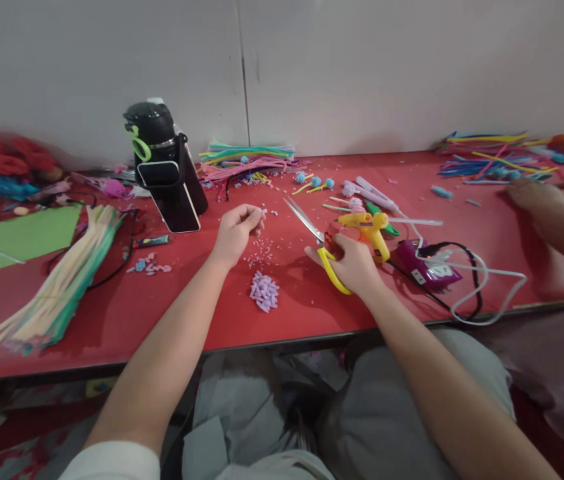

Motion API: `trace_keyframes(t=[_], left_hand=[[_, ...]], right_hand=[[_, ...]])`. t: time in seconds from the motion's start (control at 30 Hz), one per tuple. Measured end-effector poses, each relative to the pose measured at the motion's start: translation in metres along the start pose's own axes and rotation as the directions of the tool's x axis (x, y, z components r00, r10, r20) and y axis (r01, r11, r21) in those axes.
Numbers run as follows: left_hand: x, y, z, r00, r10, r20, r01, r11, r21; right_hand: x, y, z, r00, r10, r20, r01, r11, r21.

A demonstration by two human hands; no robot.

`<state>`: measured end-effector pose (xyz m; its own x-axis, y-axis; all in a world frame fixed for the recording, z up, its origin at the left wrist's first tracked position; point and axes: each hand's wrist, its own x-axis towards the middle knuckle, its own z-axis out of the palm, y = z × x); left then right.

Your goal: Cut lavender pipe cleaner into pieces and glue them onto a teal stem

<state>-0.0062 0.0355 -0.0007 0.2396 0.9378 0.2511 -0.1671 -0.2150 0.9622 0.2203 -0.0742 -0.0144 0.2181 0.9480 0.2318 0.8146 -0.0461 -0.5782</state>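
Scissors in the right hand, a lilac snippet in the left.
Taking the lilac pile (pixel 264 291) on the red table (pixel 295 323) as my clock centre, I see the left hand (pixel 236 235) at eleven, its thumb and fingers pinched narrow on a small lilac snippet (pixel 264 212). At about half past one I have the scissors (pixel 320 235), blades pointing up-left toward the snippet but apart from it; the right hand (pixel 355 261) is curled round their yellow handles. Tiny scraps (pixel 261 252) lie scattered at twelve, just beyond the pile. I see the yellow glue gun (pixel 376 235) at two, near the right hand, the purple power strip (pixel 435 268) close to three, the black bottle (pixel 195 183) past ten, and a co-worker's hand (pixel 532 195) well off toward half past two.
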Motion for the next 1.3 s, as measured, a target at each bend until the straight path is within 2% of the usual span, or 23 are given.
trace_keyframes(t=[0.13,0.4,0.57,1.3], left_hand=[[-0.002,0.002,-0.002,0.997,0.073,0.001,-0.073,0.988,0.140],[-0.006,0.001,-0.001,0.980,0.194,0.050,-0.200,0.917,0.345],[-0.009,0.003,0.001,0.972,0.219,0.083,-0.233,0.868,0.439],[-0.010,0.004,0.002,0.966,0.236,0.109,-0.259,0.841,0.474]], right_hand=[[0.002,0.007,-0.001,0.997,-0.051,0.055,0.047,0.996,0.070],[0.004,0.013,0.004,0.997,-0.053,0.049,0.051,0.998,0.046],[0.003,0.018,0.009,0.996,-0.085,0.034,0.084,0.996,0.027],[0.007,0.021,0.011,0.995,-0.086,0.051,0.087,0.996,-0.011]])
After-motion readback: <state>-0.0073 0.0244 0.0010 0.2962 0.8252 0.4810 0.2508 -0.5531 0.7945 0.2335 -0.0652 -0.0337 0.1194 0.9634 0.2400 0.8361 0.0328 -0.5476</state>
